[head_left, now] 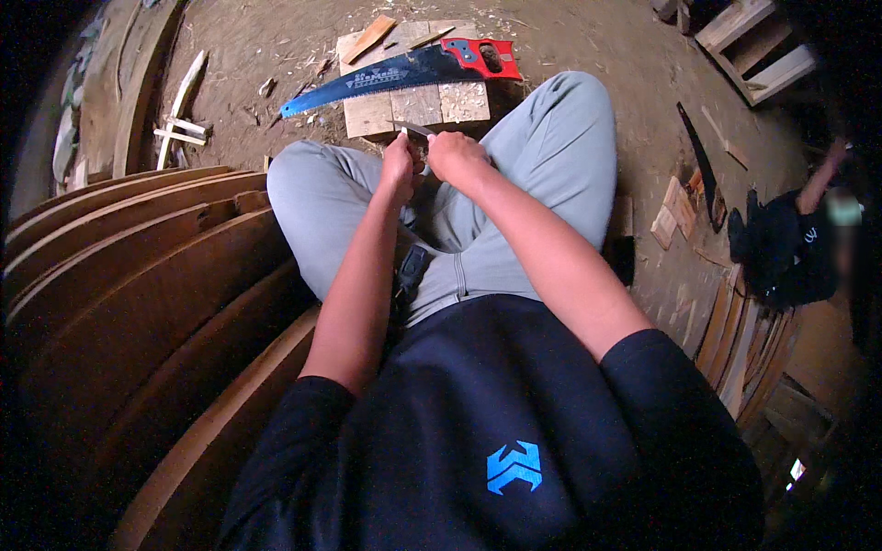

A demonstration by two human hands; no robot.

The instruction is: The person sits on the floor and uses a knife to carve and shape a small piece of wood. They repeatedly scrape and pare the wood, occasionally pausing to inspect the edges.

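Observation:
My right hand [457, 154] is closed around the handle of a knife [415, 128], whose narrow blade points left and away from me. Close beside it, my left hand [399, 167] is closed on a small pale piece of wood [402, 134], most of it hidden in the fingers. Both hands are between my knees, at the near edge of a low block of wooden planks [370, 115]. Across that block lies a hand saw [386, 78] with a blue blade and a red handle [497, 61], just beyond my hands.
Wood offcuts [369, 39] and shavings lie on the block. Curved stacked boards [175, 230] rise close on my left. Pale sticks [184, 115] rest on the dirt floor. Rightward are a dark saw [703, 165], short planks [675, 209], a wooden frame [749, 46] and another person [790, 243].

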